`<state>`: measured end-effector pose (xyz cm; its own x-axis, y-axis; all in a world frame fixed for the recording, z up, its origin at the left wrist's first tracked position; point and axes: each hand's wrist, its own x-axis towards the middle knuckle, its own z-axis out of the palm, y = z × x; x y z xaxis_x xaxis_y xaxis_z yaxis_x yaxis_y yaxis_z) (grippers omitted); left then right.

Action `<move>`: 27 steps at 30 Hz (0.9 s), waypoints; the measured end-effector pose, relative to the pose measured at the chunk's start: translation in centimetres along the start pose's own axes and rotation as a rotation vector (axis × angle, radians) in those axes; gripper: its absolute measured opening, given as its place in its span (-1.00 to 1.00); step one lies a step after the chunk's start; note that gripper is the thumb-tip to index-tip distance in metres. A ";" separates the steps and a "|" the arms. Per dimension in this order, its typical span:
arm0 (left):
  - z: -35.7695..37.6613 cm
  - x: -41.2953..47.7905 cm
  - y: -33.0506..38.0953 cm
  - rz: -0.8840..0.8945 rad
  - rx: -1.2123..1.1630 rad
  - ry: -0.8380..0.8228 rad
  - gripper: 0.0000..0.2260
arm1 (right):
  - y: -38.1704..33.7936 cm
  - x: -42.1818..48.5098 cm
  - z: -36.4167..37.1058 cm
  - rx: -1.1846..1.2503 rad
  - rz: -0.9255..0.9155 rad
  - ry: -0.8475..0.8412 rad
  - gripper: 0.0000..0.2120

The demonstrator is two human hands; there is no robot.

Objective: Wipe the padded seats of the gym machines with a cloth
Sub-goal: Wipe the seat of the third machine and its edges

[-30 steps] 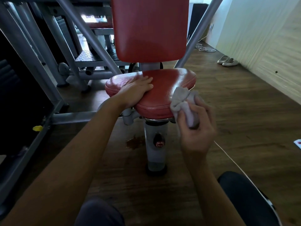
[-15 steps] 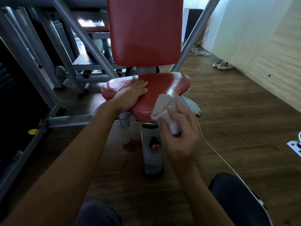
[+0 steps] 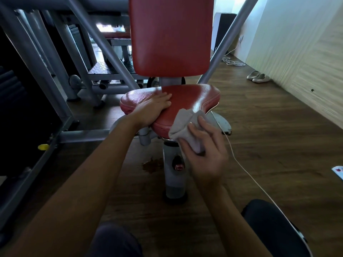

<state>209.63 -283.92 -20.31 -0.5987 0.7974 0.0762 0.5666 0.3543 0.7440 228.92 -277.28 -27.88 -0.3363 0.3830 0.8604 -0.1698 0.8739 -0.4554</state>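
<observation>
Wood floor (image 3: 269,138) under grey machine frames (image 3: 83,135). My left grip (image 3: 154,108) lies flat, fingers (image 3: 164,98) straight, on the red padded seat (image 3: 194,97). My right grip (image 3: 206,154) clutches the bunched cloth (image 3: 185,125) at the seat's front edge. Step in hand: wiping the seat. Next, I judge: sweep across its top.

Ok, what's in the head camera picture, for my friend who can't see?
A person's right hand grips a grey cloth at the front edge of a red padded seat, while the left hand rests flat on it.
</observation>
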 end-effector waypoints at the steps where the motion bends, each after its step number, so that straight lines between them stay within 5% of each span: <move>1: 0.0 0.1 -0.1 -0.010 0.026 -0.016 -0.59 | 0.3 0.3 -0.5 0.006 -0.010 -0.019 -0.63; 10: -0.3 0.2 -0.4 0.057 0.157 0.004 -0.60 | 0.2 2.0 -1.2 0.063 0.148 0.015 -0.62; 18: 0.0 0.2 -1.0 0.029 -0.025 -0.011 -0.60 | 1.6 0.4 -1.0 -0.027 -0.077 -0.035 -0.66; 23: -0.2 0.5 -0.6 -0.024 -0.113 0.025 -0.57 | 1.8 3.6 -3.0 0.095 0.092 -0.217 -0.65; 27: -0.3 0.6 -1.3 -0.068 -0.265 0.089 -0.36 | 1.8 9.8 -1.8 -0.013 0.193 -0.493 -0.74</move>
<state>208.38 -284.06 -21.02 -0.6843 0.7259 0.0691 0.3626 0.2565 0.8959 226.97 -271.44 -19.82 -0.7564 0.3542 0.5499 -0.0509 0.8063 -0.5893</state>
